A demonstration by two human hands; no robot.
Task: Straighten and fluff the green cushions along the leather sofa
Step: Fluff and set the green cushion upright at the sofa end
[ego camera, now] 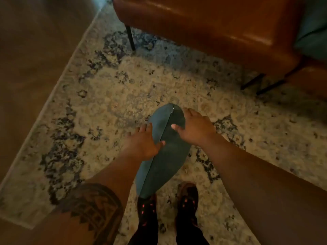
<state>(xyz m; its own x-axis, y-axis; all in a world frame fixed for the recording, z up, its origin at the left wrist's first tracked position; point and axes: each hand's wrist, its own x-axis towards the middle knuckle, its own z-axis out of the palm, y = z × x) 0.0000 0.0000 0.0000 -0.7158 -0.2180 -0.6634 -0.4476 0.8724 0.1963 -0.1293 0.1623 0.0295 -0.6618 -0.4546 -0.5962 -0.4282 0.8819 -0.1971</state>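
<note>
Left hand [144, 144]: laid flat against the left face of the green cushion [164, 152], fingers spread, thumb near the zip seam; pressed on rather than clamped shut
Green cushion: held edge-up in the air between both hands, above the rug [106, 96] and the person's shoes [187, 200], well apart from the sofa seat; the zip seam is turned toward the camera
Right hand [194, 126]: pressed on the right face near the top corner, fingers wrapped round the far side, thumb on the seam side
Risk: the cushion is judged liable to slip down onto the shoes if palm pressure is eased, since it is only squeezed between the two palms
Risk: uneven filling is likely if only the upper half is compressed
Surface: a pale patterned rug, with bare brown floor [35, 50] at the left
Room: dim; a brown leather sofa [221, 29] on thin dark legs is seen at upper right, with a second green cushion [313, 32] at its far right edge
</note>
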